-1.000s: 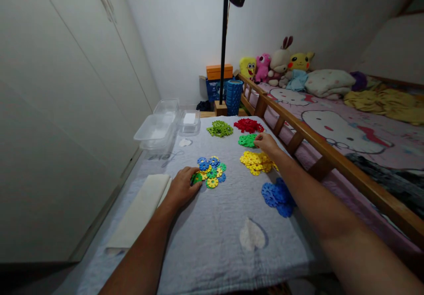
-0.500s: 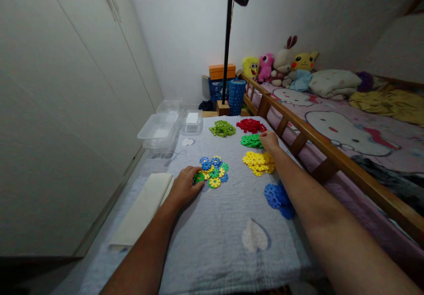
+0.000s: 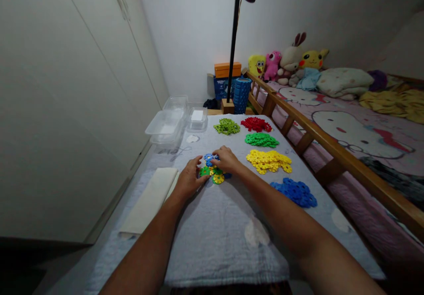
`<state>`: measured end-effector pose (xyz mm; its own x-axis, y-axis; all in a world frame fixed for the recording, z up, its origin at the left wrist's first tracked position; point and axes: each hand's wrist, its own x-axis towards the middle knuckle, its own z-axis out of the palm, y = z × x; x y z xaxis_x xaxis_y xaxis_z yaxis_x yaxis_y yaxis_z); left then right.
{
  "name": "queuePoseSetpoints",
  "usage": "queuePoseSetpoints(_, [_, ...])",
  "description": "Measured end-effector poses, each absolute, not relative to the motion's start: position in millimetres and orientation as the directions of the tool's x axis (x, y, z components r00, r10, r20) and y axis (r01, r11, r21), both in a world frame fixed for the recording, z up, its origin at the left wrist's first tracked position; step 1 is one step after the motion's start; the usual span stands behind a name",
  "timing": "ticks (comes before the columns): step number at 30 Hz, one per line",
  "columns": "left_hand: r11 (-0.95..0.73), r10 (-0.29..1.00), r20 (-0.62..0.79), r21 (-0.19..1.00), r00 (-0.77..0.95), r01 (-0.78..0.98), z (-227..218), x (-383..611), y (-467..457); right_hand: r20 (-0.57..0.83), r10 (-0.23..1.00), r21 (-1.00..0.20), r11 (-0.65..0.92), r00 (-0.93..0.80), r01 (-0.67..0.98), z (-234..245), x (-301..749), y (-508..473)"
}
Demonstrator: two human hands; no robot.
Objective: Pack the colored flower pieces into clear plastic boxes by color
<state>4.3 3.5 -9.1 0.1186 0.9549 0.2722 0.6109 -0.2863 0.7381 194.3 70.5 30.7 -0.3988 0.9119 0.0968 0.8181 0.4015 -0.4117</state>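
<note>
A small mixed heap of blue, yellow and green snowflake discs (image 3: 218,179) lies on the cloth between my hands. My left hand (image 3: 191,178) is at the heap's left side, its thumb and fingers spread apart. Its thumb touches or nearly touches a green disc (image 3: 204,171). From the right, my right hand (image 3: 228,160) reaches over the heap, thumb and forefinger on either side of a blue disc (image 3: 209,158). This hand and its fingers hide part of the heap.
Sorted piles of discs line the right: blue (image 3: 294,192), yellow (image 3: 268,160), green (image 3: 261,139), red (image 3: 256,124), with lime pieces (image 3: 227,126) beside the red. Clear plastic boxes (image 3: 162,125) and a folded cream cloth (image 3: 150,200) are left. A wooden bed rail (image 3: 308,136) borders the right.
My right hand has moved left and nearer, from the green pile to the mixed heap. My left hand has stayed beside the heap, its fingers now more spread. The view has shifted slightly.
</note>
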Motion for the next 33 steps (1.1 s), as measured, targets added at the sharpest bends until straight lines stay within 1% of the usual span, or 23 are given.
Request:
queuePoseSetpoints(2, [-0.29, 0.954, 0.275, 0.741, 0.121, 0.606, -9.4, 4.2, 4.3, 0.066, 0.926, -0.41, 0.364, -0.371, 0.836, 30.6, 187.6, 69.9])
queuePoseSetpoints(7, [-0.317, 0.944, 0.299, 0.715, 0.136, 0.624, -8.5, 4.2, 4.3, 0.063, 0.942, -0.554, 0.307, -0.328, 0.774, 31.6, 190.7, 71.9])
queuePoseSetpoints(11, [-0.346, 0.934, 0.31, 0.674, 0.175, 0.653, -7.8, 5.0, 3.5, 0.053, 0.944, -0.609, 0.288, -0.324, 0.739, 34.4, 208.2, 69.3])
queuePoseSetpoints(14, [-0.352, 0.932, 0.308, 0.656, 0.189, 0.667, -8.0, 5.2, 3.7, 0.077, 0.951, -0.695, 0.266, -0.3, 0.668, 41.6, 237.4, 67.4])
queuePoseSetpoints(16, [-0.355, 0.932, 0.307, 0.65, 0.195, 0.673, -8.2, 4.9, 4.0, 0.102, 0.964, -0.76, 0.235, -0.246, 0.605, 47.9, 265.3, 67.3])
queuePoseSetpoints(17, [-0.358, 0.93, 0.308, 0.647, 0.198, 0.673, -8.4, 4.7, 4.1, 0.119, 0.973, -0.773, 0.215, -0.196, 0.597, 50.6, 280.6, 67.5])
queuePoseSetpoints(20, [-0.364, 0.928, 0.31, 0.642, 0.206, 0.675, -8.7, 3.8, 4.3, 0.151, 0.988, -0.765, 0.134, -0.027, 0.629, 54.3, 324.8, 69.1])
queuePoseSetpoints(22, [-0.362, 0.929, 0.304, 0.639, 0.209, 0.679, -9.0, 3.3, 4.4, 0.139, 0.987, -0.749, 0.055, 0.075, 0.661, 52.7, 347.5, 70.0])
queuePoseSetpoints(24, [-0.358, 0.931, 0.297, 0.639, 0.211, 0.681, -9.1, 3.0, 4.6, 0.13, 0.982, -0.717, -0.004, 0.139, 0.697, 49.5, 362.7, 70.7])
queuePoseSetpoints(30, [-0.36, 0.93, 0.295, 0.629, 0.217, 0.689, -7.3, 3.9, 4.0, 0.123, 0.977, -0.591, -0.071, 0.176, 0.803, 42.1, 382.1, 70.5])
queuePoseSetpoints(33, [-0.356, 0.932, 0.291, 0.628, 0.216, 0.692, -6.1, 4.6, 3.2, 0.165, 0.964, -0.52, -0.094, 0.208, 0.849, 39.2, 387.1, 69.4])
